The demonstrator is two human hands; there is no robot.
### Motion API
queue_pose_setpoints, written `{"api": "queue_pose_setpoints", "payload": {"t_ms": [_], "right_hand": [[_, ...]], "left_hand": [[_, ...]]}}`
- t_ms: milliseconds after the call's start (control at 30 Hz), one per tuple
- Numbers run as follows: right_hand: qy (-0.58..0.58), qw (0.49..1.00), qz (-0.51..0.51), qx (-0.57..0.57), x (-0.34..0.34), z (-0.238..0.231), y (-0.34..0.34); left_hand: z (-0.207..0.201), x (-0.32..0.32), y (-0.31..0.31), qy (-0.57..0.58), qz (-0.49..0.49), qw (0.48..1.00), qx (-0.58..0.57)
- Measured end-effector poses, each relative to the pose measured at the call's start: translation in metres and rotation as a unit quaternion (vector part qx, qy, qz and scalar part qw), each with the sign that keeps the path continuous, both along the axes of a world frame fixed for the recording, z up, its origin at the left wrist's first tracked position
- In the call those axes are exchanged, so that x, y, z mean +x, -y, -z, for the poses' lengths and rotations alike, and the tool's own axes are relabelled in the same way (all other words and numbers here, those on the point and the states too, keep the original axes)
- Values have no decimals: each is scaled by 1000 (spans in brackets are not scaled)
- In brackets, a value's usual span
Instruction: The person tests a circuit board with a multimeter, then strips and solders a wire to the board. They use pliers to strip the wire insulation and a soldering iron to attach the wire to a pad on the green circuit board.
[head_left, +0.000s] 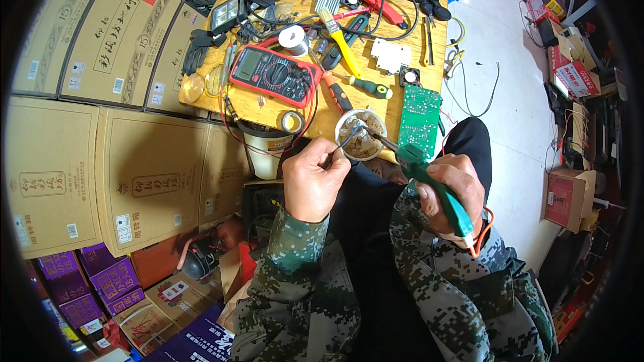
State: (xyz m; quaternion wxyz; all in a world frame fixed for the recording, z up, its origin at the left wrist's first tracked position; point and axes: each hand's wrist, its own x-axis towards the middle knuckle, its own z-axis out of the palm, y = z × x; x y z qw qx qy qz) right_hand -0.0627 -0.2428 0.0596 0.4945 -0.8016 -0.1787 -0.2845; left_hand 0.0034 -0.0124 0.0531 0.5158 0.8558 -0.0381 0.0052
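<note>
- Now the left hand (314,177) pinches a thin blue wire (351,136) in its fingertips, over a white cup (343,121) of brown lumps by the near edge of the table (258,112).
- The right hand (464,184) wraps firmly round a green soldering iron (419,169), its tip at the cup.
- From the cup, across the cluttered wood: red meter (275,76) at ten o'clock, circuit board (420,114) at two.
- Beyond, cartons (100,37) stack at nine; pale floor (500,174) spreads at three.
</note>
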Motion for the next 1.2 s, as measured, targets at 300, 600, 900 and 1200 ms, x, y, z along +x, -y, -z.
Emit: {"api": "queue_pose_setpoints", "payload": {"t_ms": [300, 600, 900, 1200], "right_hand": [[3, 1000, -3, -5, 2, 2, -1], [2, 1000, -12, -4, 2, 2, -1], [15, 1000, -11, -8, 5, 1, -2], [14, 1000, 1, 2, 1, 1, 0]], "left_hand": [[-3, 1, 1, 2, 3, 1000, 4], [-3, 1, 1, -6, 1, 1000, 9], [-7, 1, 4, -13, 2, 1000, 19], [-1, 3, 3, -32, 0, 999, -19]]}}
